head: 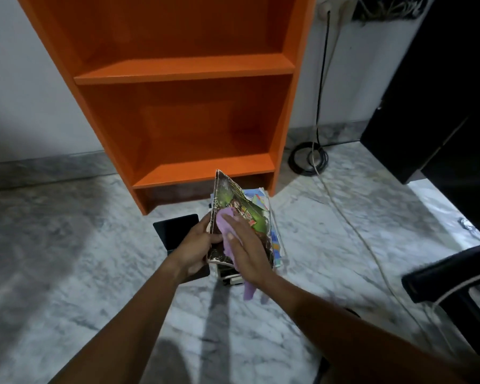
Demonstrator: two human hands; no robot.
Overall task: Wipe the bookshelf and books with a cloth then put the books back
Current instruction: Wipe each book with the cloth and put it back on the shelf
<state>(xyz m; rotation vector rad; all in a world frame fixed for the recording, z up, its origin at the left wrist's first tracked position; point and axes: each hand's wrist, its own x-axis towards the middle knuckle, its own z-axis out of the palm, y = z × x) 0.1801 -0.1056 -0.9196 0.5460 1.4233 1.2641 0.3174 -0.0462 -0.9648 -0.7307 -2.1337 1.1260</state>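
An orange bookshelf [183,67] stands against the wall with bare shelves. In front of it, my left hand [197,248] grips a worn book with a green and dark cover [233,198] by its spine edge, holding it tilted upright. My right hand [247,250] presses a lilac cloth [225,228] flat against the cover; the cloth's tail hangs below my wrist. Under the book lies a stack of other books [272,217] on the marble floor. A dark flat book [175,228] lies on the floor left of the stack, partly behind my left hand.
A coiled black cable [308,159] and a white cord [352,225] run across the marble floor right of the shelf. Dark furniture [438,92] stands at the right. A black chair part [455,275] juts in at the lower right.
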